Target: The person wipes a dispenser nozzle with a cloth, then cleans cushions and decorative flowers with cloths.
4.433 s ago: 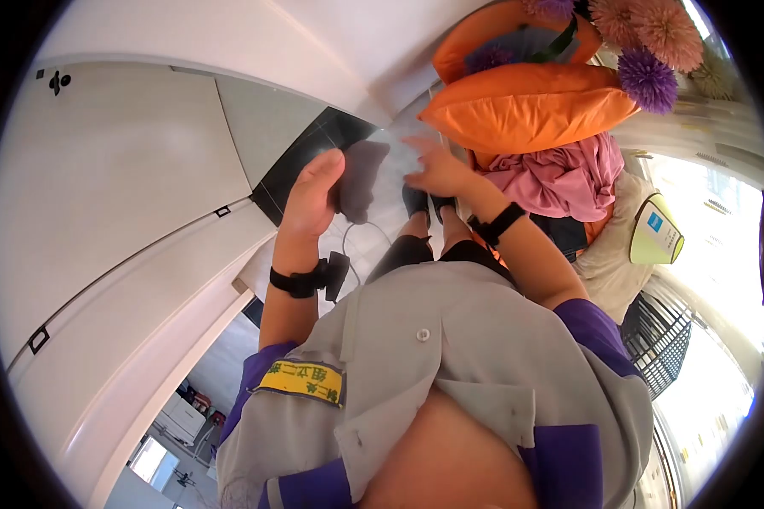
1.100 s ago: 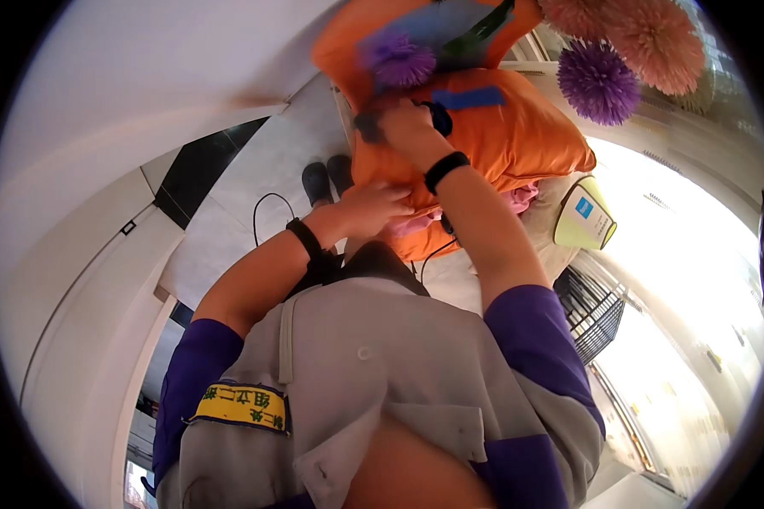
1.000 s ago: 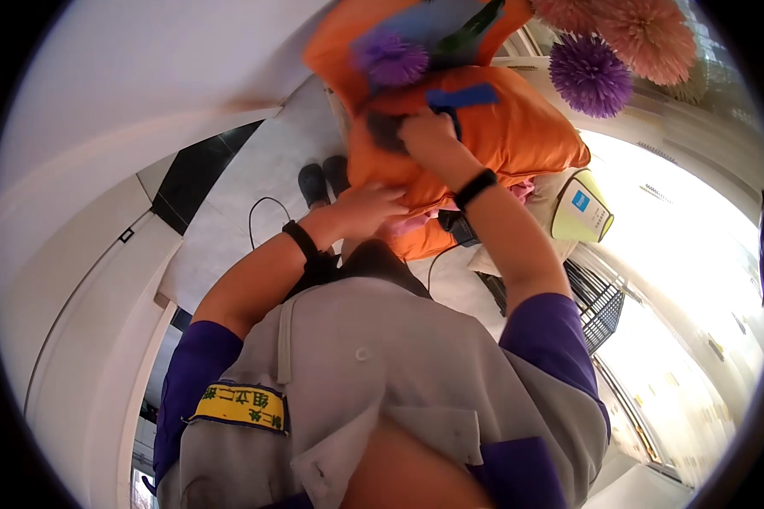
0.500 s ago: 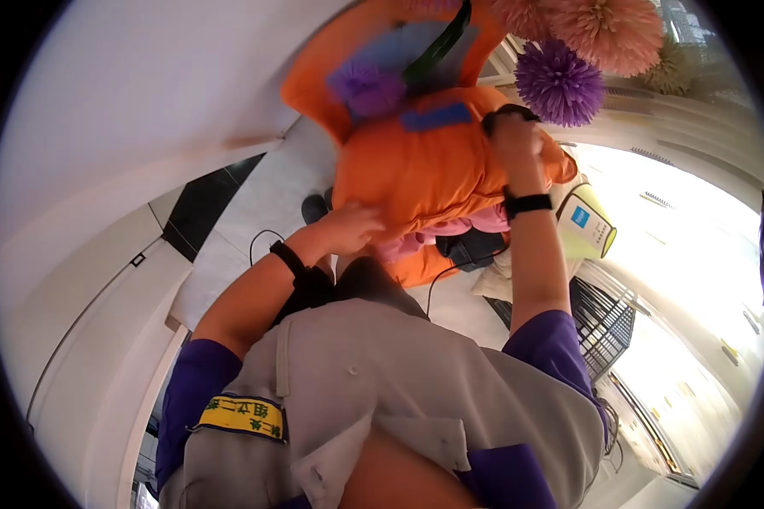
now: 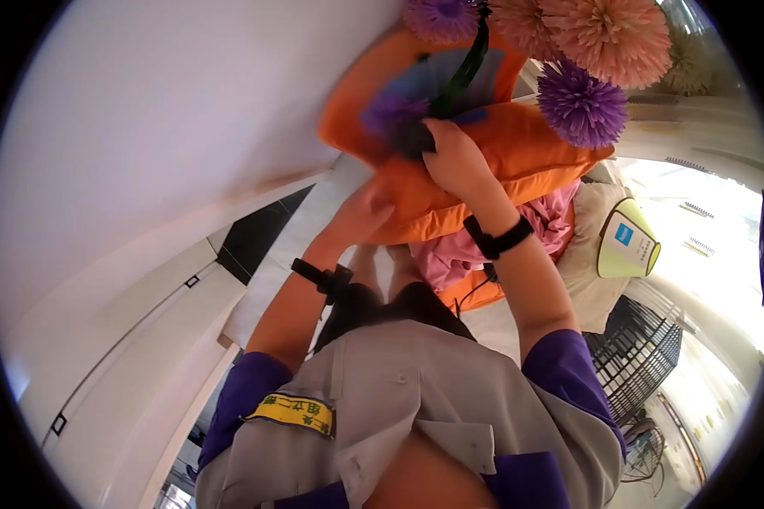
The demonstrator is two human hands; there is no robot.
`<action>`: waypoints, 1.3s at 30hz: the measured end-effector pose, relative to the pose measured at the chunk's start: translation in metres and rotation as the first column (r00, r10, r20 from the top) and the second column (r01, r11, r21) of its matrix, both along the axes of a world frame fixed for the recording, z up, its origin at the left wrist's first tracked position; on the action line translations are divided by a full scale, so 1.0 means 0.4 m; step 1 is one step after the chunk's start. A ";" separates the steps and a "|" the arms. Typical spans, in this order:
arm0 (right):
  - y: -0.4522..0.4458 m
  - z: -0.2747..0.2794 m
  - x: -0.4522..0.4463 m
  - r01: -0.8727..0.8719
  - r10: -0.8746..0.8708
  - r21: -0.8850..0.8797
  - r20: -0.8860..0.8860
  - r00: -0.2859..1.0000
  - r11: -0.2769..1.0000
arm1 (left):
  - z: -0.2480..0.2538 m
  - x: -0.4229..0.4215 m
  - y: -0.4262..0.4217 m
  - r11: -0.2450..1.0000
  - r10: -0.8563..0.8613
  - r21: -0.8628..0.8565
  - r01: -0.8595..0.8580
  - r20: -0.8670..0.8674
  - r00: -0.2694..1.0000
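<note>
An orange cushion (image 5: 522,140) with a glossy cover lies in front of me. At its near left end is my left hand (image 5: 367,210), its slightly blurred fingers curled on the cover. My right hand (image 5: 458,161) grips a small dark handheld object (image 5: 412,138) over the cushion's left part; motion blur hides what kind it is. Behind stands another orange cushion (image 5: 348,106) with a blue-grey middle. Pink cloth (image 5: 450,259) lies below the near cushion's edge.
Purple flowers (image 5: 583,103) and peach flowers (image 5: 607,38) hang over the far side. A yellow-green lampshade (image 5: 628,240) stands at right, above a black wire basket (image 5: 645,360). A white wall (image 5: 187,110) runs along the left.
My right hand has swept left across the cushion with the dark object. My left hand stays at the cushion's near left end. The view has shifted, so the surroundings sit further right.
</note>
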State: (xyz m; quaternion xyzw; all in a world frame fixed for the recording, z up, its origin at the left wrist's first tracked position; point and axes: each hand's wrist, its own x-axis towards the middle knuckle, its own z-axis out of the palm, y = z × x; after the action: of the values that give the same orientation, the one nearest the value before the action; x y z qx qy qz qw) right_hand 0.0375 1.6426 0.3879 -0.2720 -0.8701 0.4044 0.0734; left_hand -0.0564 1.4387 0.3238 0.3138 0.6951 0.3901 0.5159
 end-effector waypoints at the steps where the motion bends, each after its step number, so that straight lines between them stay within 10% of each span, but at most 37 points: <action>1: 0.013 -0.020 -0.028 0.025 -0.028 0.044 0.071 0.997 0.999 | 0.009 -0.020 0.019 0.997 -0.032 0.064 0.049 -0.241 0.970; 3: 0.046 -0.050 -0.081 0.056 -0.066 0.076 0.138 0.988 0.996 | -0.010 -0.052 0.042 0.974 0.116 0.226 0.026 -0.593 0.797; 7: 0.115 -0.110 -0.140 0.309 -0.287 -0.084 0.209 0.935 0.947 | -0.002 -0.142 0.066 0.896 0.413 0.113 -0.430 -0.568 0.711; 13: 0.161 -0.174 -0.246 0.592 -0.596 -0.392 0.126 0.793 0.704 | -0.070 -0.238 0.109 0.928 0.350 0.049 -0.368 -0.446 0.824; 21: 0.101 -0.243 -0.337 0.402 -0.391 -0.092 0.116 0.913 0.911 | -0.057 -0.219 0.080 0.928 0.371 0.083 -0.363 -0.112 0.922; 24: -0.014 -0.293 -0.328 0.150 -0.148 -0.411 0.037 0.988 0.899 | -0.090 -0.213 0.073 0.920 0.385 0.128 -0.371 -0.107 0.917; 29: -0.095 -0.249 -0.287 -0.191 0.183 -0.177 -0.061 0.981 0.966 | 0.021 -0.201 0.077 0.893 0.441 -0.006 -0.450 0.217 0.871; 31: -0.017 -0.225 -0.277 0.083 -0.104 -0.325 -0.046 0.994 0.942 | -0.034 -0.207 0.037 0.857 0.470 0.043 -0.513 0.341 0.814; 34: 0.131 -0.181 -0.262 0.405 -0.402 -0.029 -0.189 0.896 0.914 | -0.020 -0.197 0.028 0.807 0.529 0.006 -0.590 0.438 0.727; 39: 0.154 -0.169 -0.282 0.298 -0.278 0.249 -0.112 0.954 0.922 | -0.020 -0.180 0.017 0.779 0.535 0.031 -0.627 0.490 0.689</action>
State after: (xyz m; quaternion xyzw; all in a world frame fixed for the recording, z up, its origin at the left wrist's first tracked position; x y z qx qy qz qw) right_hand -0.0752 1.7041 0.3204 -0.3695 -0.8632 0.2801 0.1997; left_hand -0.1284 1.4457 0.3160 0.0255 0.5758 0.6622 0.4789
